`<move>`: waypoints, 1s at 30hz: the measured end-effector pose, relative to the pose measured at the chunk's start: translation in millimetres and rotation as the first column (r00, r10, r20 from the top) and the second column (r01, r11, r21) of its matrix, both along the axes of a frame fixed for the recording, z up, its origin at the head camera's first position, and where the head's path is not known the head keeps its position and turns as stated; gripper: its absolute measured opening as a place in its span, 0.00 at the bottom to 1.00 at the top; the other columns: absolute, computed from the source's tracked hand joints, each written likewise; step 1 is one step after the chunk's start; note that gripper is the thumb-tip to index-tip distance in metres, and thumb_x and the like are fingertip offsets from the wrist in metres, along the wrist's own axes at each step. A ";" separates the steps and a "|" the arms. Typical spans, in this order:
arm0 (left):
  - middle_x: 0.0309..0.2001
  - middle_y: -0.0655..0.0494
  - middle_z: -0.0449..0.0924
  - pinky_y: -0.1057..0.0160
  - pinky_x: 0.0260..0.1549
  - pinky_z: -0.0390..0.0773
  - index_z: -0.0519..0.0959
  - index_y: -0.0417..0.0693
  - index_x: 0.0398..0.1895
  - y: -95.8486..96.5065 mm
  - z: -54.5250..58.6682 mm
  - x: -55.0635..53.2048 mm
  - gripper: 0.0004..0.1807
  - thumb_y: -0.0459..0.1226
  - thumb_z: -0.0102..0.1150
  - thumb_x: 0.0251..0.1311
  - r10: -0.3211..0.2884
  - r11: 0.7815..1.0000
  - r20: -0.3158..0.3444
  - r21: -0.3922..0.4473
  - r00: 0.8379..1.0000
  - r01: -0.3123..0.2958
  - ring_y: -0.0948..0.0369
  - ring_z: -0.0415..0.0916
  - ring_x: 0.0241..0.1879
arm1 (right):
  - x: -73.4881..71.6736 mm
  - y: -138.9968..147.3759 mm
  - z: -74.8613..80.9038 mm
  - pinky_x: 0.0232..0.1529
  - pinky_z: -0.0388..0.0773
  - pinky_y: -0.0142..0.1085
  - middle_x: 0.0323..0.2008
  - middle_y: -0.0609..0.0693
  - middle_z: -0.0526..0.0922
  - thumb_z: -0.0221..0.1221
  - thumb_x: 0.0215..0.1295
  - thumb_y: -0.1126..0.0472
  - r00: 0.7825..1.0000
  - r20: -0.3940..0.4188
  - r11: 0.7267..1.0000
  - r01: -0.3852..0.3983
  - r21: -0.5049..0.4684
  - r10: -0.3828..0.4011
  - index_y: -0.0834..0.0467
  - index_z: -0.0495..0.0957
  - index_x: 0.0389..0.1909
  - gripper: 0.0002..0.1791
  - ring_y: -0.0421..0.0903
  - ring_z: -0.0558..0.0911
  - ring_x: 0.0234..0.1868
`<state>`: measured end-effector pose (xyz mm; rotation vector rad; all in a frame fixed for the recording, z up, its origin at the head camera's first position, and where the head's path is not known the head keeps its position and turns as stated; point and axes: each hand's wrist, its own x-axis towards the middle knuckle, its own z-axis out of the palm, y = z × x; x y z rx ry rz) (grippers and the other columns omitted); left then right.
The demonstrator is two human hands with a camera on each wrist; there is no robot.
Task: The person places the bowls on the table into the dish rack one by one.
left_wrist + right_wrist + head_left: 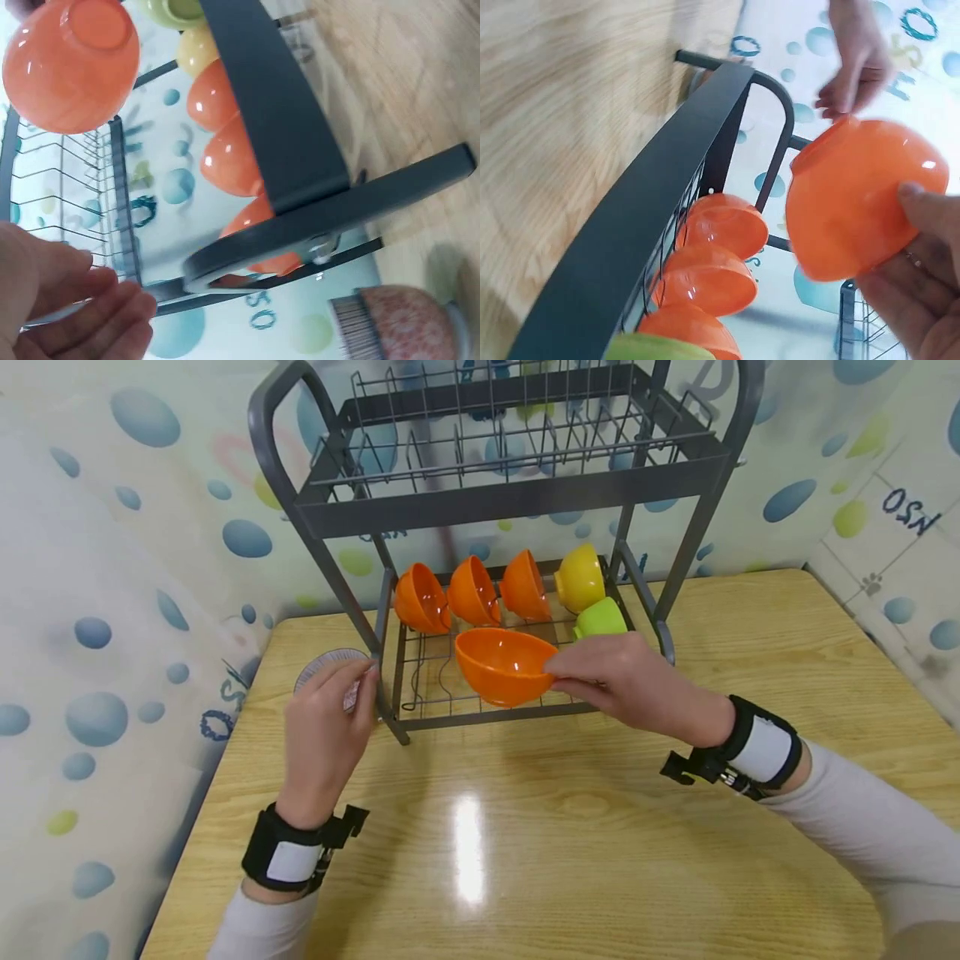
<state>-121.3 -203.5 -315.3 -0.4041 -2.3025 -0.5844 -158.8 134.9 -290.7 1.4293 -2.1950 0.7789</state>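
My right hand (626, 681) pinches an orange bowl (502, 668) by its rim, thumb on one side and fingers on the other, also clear in the right wrist view. The bowl hangs above the front of the dish rack's lower tier, tilted, its inside partly visible. My left hand (326, 731) is beside the rack's left post, its fingers loosely curled with nothing in them. On the lower wire tier (450, 706) stand three orange bowls (472, 593) tipped on their sides, a yellow bowl (581, 578) and a green bowl (600, 618), partly behind my right hand.
The dark metal rack (510, 497) has an upper wire basket and upright posts at both sides. A patterned jar (409, 322) with a ridged lid stands left of the rack, partly hidden by my left hand in the head view. A dotted wall (135, 610) borders the wooden table (585, 860).
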 end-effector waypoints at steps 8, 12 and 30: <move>0.33 0.41 0.85 0.50 0.31 0.81 0.83 0.35 0.42 -6.2 -15.7 -13.0 0.14 0.38 0.55 0.65 0.075 0.992 0.199 0.083 0.977 -0.093 0.51 0.82 0.30 | -9.8 1.5 1.1 0.39 0.82 0.30 0.40 0.52 0.88 0.64 0.57 0.62 0.919 0.365 0.984 0.172 -0.038 -0.147 0.60 0.83 0.49 0.17 0.39 0.85 0.37; 0.31 0.43 0.85 0.52 0.28 0.80 0.84 0.37 0.41 -7.2 -19.3 -16.3 0.15 0.40 0.53 0.66 0.075 0.985 0.283 0.130 0.956 -0.115 0.53 0.81 0.28 | -15.4 3.5 1.0 0.41 0.81 0.29 0.41 0.53 0.88 0.62 0.61 0.61 0.829 0.519 0.968 0.251 -0.015 -0.207 0.59 0.82 0.51 0.17 0.42 0.86 0.39; 0.32 0.46 0.86 0.70 0.16 0.65 0.83 0.39 0.39 -11.4 -22.1 -20.2 0.18 0.45 0.51 0.68 -0.018 0.960 0.480 0.255 0.877 -0.119 0.58 0.74 0.22 | -24.2 7.3 -6.9 0.44 0.83 0.38 0.48 0.53 0.85 0.57 0.67 0.55 0.491 0.832 0.923 0.380 0.061 -0.258 0.58 0.78 0.56 0.19 0.46 0.84 0.44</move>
